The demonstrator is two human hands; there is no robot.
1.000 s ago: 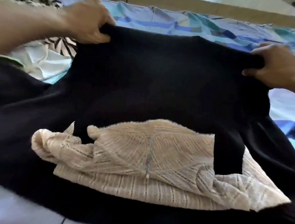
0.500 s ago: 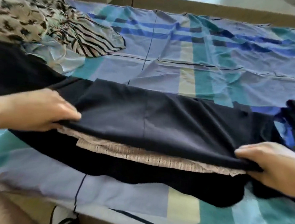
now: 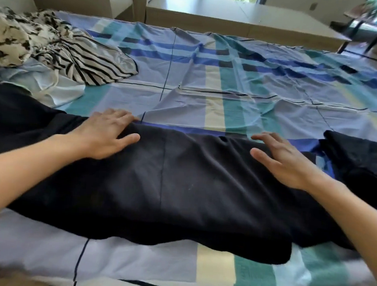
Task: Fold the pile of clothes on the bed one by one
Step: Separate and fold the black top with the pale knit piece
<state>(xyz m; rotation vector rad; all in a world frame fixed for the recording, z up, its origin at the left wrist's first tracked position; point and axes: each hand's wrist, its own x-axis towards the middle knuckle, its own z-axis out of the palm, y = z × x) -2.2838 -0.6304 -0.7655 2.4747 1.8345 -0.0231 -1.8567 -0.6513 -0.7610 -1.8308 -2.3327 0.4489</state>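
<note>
- Black garment lies spread flat across the near part of the bed, running from left to right, its near edge wavy and close to the edge of the mattress.
- Left hand rests palm down on the far left part of the black garment, its fingers straight and released, reaching over the far edge, thumb spread wide on the cloth.
- Right hand is over the far right part of the same garment, fingers loose and spread, grasping nothing; I cannot tell whether the palm presses the cloth or is just above it.
- Both bare forearms come in from the near corners.
- More black cloth is bunched to the right, just beside the right hand.
- At the far left of the bed sits a heap of clothes: a striped garment, a cream garment with black blotches behind it, and a pale blue garment nearer, touching the black fabric.
- The bedsheet is checked in blue, teal and cream.
- Beyond the bed stands a low beige cabinet.
</note>
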